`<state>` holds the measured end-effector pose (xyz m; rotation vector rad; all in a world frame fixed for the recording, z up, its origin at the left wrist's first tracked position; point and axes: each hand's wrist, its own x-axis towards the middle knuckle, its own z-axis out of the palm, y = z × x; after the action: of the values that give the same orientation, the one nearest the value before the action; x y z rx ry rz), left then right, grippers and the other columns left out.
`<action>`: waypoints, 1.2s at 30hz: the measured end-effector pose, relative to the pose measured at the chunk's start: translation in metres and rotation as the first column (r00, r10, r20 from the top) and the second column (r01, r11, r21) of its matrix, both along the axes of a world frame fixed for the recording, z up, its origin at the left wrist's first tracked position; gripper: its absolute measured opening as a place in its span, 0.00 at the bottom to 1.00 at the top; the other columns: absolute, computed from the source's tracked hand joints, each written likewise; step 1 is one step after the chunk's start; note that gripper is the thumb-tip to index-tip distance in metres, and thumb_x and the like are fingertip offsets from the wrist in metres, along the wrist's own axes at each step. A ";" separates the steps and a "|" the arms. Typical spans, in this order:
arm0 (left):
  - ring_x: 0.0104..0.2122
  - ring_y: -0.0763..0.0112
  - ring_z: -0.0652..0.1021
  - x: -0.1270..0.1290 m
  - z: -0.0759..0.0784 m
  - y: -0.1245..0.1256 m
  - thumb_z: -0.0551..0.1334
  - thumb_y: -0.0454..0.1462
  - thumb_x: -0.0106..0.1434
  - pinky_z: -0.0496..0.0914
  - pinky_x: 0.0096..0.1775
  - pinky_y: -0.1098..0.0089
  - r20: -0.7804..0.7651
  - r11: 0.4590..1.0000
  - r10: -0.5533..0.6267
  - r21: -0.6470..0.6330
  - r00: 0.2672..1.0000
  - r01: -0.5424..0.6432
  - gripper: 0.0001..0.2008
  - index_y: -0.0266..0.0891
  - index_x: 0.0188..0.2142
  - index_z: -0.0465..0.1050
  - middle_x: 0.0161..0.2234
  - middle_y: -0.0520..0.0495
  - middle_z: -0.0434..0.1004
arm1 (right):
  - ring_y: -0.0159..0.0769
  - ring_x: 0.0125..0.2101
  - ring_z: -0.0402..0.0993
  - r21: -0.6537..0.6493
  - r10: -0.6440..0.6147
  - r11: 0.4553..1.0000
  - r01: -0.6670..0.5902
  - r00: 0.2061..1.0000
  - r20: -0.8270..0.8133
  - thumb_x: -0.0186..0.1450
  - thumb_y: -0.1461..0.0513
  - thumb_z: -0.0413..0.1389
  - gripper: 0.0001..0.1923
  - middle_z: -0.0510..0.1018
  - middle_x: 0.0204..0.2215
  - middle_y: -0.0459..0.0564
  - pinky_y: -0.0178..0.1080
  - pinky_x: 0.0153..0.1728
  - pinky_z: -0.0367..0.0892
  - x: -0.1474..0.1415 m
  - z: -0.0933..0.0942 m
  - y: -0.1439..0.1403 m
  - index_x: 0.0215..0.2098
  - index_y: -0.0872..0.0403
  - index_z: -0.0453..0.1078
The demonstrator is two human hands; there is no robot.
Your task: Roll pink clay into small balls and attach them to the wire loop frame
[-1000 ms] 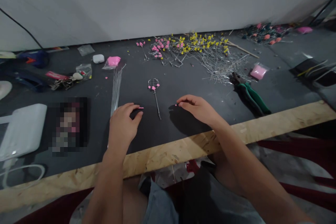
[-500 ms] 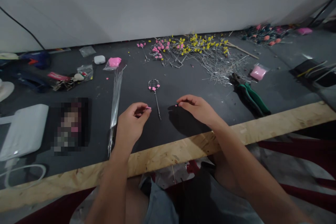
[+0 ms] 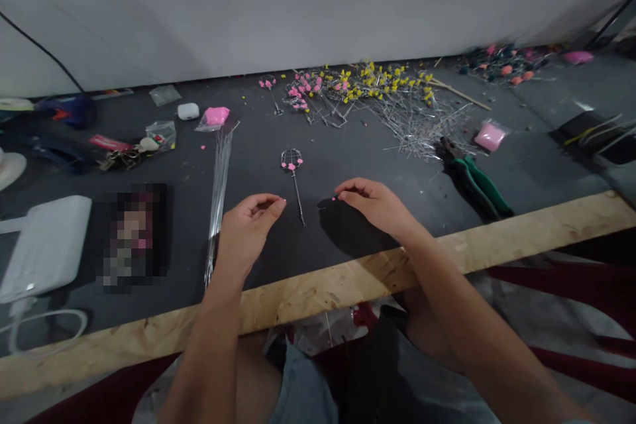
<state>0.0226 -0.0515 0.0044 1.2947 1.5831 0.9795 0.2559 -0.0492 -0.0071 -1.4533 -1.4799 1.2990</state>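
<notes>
Between the fingertips of my left hand [image 3: 251, 222] is a small bit of pink clay, mostly hidden by thumb and forefinger. My right hand [image 3: 370, 204] is closed in a pinch, with a tiny pink clay piece [image 3: 333, 199] right at its fingertips. On the dark tabletop between the hands lies a wire piece [image 3: 297, 189] with a twisted stem, a rounded cage-like head and pink blobs across it. Neither hand touches it. To the left, a bundle of straight wires [image 3: 218, 185] runs beside my left wrist, its lower end partly covered by the forearm.
Bagged pink clay [image 3: 216, 116] lies back left, another pink bag [image 3: 491, 136] at right. Green-handled pliers [image 3: 479, 185] rest near a heap of loose wires [image 3: 422, 122]. Wire pieces with yellow blobs [image 3: 382, 83] line the back. A white power bank [image 3: 50, 245] sits left.
The pink clay in my left fingers shows less, now only a tip instead of a short strip, and those fingers have closed slightly. My right hand stays nearly still.
</notes>
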 end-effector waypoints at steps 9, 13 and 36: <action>0.31 0.72 0.76 0.011 0.002 -0.003 0.66 0.38 0.52 0.71 0.39 0.68 0.219 1.000 0.005 -0.006 0.976 -0.004 0.11 0.38 0.36 0.72 0.31 0.49 0.77 | 0.31 0.30 0.68 0.026 0.001 1.000 0.001 0.998 -0.068 0.61 0.56 0.52 0.11 0.75 0.32 0.47 0.35 0.32 0.61 -0.012 0.008 -0.009 0.38 0.51 0.71; 0.31 0.72 0.77 0.015 0.006 -0.005 0.66 0.37 0.52 0.71 0.40 0.67 0.280 0.999 -0.040 0.004 0.959 0.041 0.18 0.39 0.43 0.68 0.32 0.50 0.77 | 0.30 0.30 0.68 0.044 0.034 0.999 -0.029 0.992 -0.123 0.61 0.56 0.53 0.11 0.74 0.32 0.46 0.34 0.32 0.62 -0.026 0.011 -0.012 0.38 0.51 0.70; 0.32 0.71 0.77 0.016 0.009 -0.010 0.65 0.38 0.52 0.72 0.34 0.70 0.296 0.997 -0.071 0.007 0.952 0.072 0.17 0.41 0.43 0.69 0.33 0.49 0.77 | 0.29 0.30 0.68 0.006 0.100 0.995 -0.101 0.966 -0.237 0.60 0.54 0.55 0.12 0.74 0.31 0.45 0.33 0.33 0.63 -0.055 0.010 -0.013 0.38 0.52 0.69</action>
<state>0.0383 -0.0617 0.0137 1.1340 1.2982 1.0700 0.2013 -0.0624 0.0033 -1.1922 -1.4056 1.4840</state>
